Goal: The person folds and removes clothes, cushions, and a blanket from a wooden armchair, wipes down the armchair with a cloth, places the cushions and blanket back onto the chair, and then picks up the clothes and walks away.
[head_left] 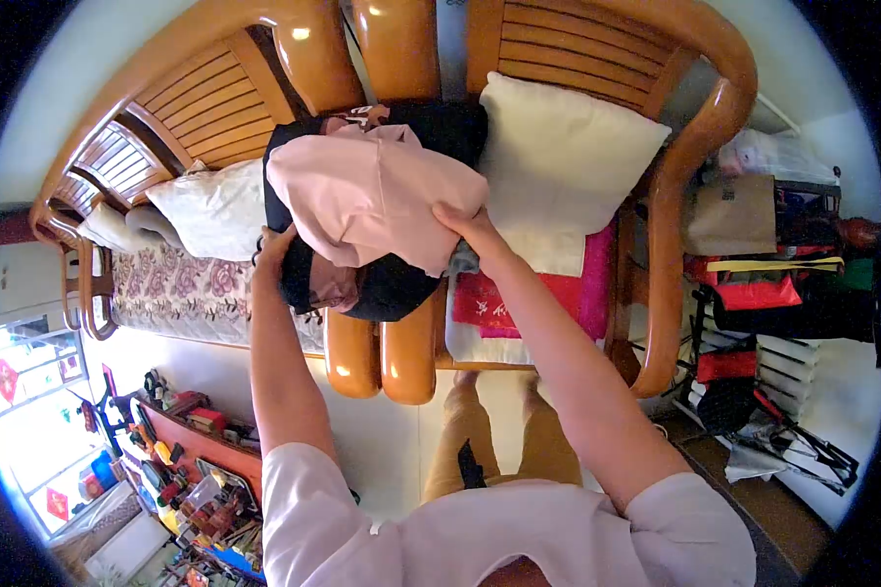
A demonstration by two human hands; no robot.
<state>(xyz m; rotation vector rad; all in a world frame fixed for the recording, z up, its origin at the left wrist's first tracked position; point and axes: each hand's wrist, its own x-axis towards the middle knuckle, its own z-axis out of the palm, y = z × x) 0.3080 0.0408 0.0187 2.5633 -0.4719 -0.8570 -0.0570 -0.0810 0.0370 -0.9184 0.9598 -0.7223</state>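
A pink garment (362, 191) lies bunched on top of black clothing (401, 289), resting on the wooden armrests between two seats. My right hand (468, 225) grips the right side of the pink cloth, thumb on top and the other fingers underneath. At the left edge of the pile, my left hand (276, 245) is closed around the black cloth; its fingers are partly hidden. Folds of the pink fabric cover much of the dark clothing, which shows behind and below it.
A cream cushion (568, 161) leans on the right seat above a red cloth (519, 301). White pillows (210, 205) and a floral seat cover (196, 284) are on the left bench. A cluttered low table (201, 440) stands at lower left; bags (729, 215) and a rack are at right.
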